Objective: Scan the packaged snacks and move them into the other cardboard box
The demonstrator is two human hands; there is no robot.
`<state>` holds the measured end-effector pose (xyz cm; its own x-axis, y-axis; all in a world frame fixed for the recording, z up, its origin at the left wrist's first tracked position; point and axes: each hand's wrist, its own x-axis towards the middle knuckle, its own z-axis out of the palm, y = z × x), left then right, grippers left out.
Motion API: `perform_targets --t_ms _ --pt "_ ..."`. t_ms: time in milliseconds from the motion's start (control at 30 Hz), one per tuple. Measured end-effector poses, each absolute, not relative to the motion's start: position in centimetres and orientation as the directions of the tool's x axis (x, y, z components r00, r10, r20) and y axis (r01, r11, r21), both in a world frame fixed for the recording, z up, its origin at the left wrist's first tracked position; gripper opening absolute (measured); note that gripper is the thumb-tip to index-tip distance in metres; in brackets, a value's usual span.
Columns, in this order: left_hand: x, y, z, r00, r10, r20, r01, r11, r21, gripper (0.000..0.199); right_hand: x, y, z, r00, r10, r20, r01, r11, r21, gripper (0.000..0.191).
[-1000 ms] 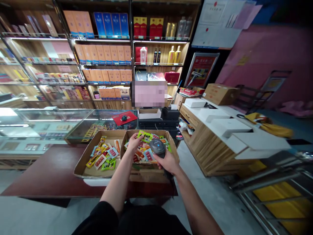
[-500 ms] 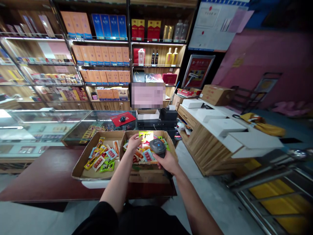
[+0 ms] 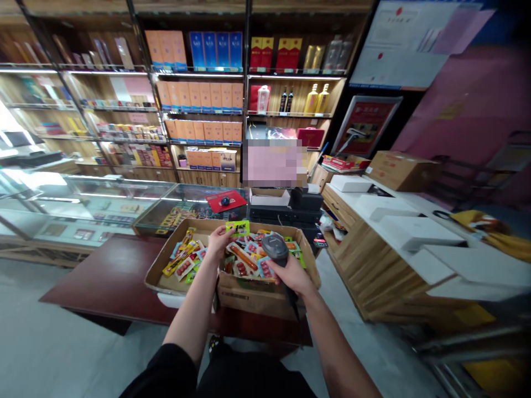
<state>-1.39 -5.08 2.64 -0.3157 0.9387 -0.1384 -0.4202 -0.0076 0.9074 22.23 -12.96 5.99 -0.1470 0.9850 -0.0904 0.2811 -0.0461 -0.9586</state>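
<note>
Pinched in my left hand (image 3: 219, 241) is a small green snack packet (image 3: 238, 228), held above the back edge of the right cardboard box (image 3: 244, 296). My right hand (image 3: 291, 272) grips a dark handheld scanner (image 3: 275, 248), its head over the same box. That box holds many wrapped snacks, among them an orange sausage stick (image 3: 243, 257). To its left stands a shallow cardboard tray (image 3: 161, 281) with yellow, green and white packets (image 3: 185, 268); my left forearm partly covers it.
Both boxes rest on a dark red table (image 3: 95, 276). Behind are a glass counter (image 3: 153, 207), a red mat (image 3: 215, 202) with a mouse, and a blurred monitor (image 3: 271, 163). White boxes (image 3: 406, 235) lie on the wooden counter at right.
The view has turned left, so the scene sits further right. My left hand has moved the packet left, away from the scanner, and the bright light on it is gone.
</note>
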Motion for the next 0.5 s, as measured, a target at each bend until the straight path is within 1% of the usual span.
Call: perform_targets --t_ms 167,300,400,500 --pt "-10.2 -8.4 2.5 -0.519 0.850 -0.092 -0.330 -0.099 0.939 0.045 20.9 -11.5 7.3 -0.187 0.981 -0.049 0.321 0.014 -0.947 0.023" --pt "-14.5 -11.5 1.9 -0.612 0.785 -0.090 -0.246 -0.082 0.966 0.052 20.2 -10.1 8.3 -0.212 0.973 -0.087 0.364 -0.004 -0.931 0.024" --pt "-14.8 -11.9 1.7 -0.620 0.778 -0.097 -0.223 -0.057 0.973 0.054 19.8 -9.3 8.6 -0.231 0.969 -0.089 0.401 0.011 -0.916 0.023" --pt "-12.4 -10.1 1.9 -0.543 0.838 -0.062 -0.174 -0.040 0.984 0.052 20.1 -8.3 8.2 -0.212 0.977 -0.033 0.415 0.059 -0.908 0.024"
